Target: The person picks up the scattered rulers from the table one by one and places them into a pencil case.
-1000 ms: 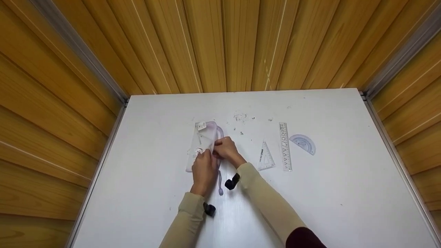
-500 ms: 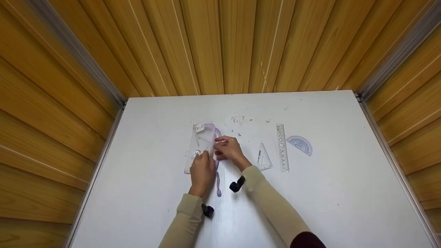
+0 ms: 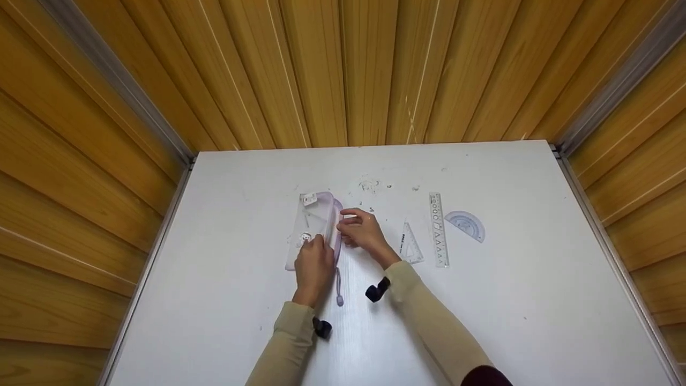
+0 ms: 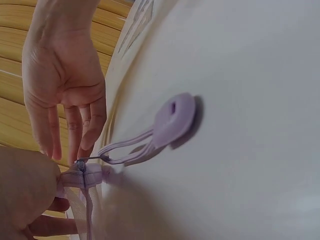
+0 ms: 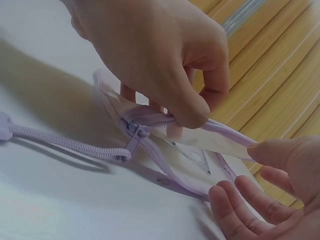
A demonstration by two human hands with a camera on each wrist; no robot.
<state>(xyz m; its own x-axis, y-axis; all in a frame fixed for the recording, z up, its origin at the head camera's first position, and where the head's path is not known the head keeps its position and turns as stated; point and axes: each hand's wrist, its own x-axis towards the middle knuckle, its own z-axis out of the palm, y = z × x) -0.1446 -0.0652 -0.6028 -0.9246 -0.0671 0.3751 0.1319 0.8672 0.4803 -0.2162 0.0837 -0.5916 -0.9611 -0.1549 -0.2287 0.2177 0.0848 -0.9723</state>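
A translucent zip pouch [image 3: 295, 257] with pale purple trim lies on the white table, its mouth parted on the right side. My left hand [image 3: 313, 268] pinches the near rim of the pouch between thumb and fingers. Fairly straight fingers of my right hand [image 3: 363, 230] are at the parted mouth; in the right wrist view its thumb touches the upper rim and the other fingers are by the lower rim. Inside the pouch shows a clear set square [image 5: 192, 157]. The zip slider [image 5: 136, 131] sits at the near end, with a purple cord pull [image 4: 175, 120] trailing on the table.
Right of the hands lie a clear triangular set square [image 3: 410, 245], a clear ruler [image 3: 439, 230] and a bluish protractor [image 3: 467, 225]. Dark specks [image 3: 370, 185] mark the table beyond the pouch. Wood-patterned walls [image 3: 343, 69] enclose the table's back and sides.
My right hand has drawn back slightly to the right from the pouch's rim and its fingers have straightened. The pouch mouth has spread wider. My left hand keeps its hold.
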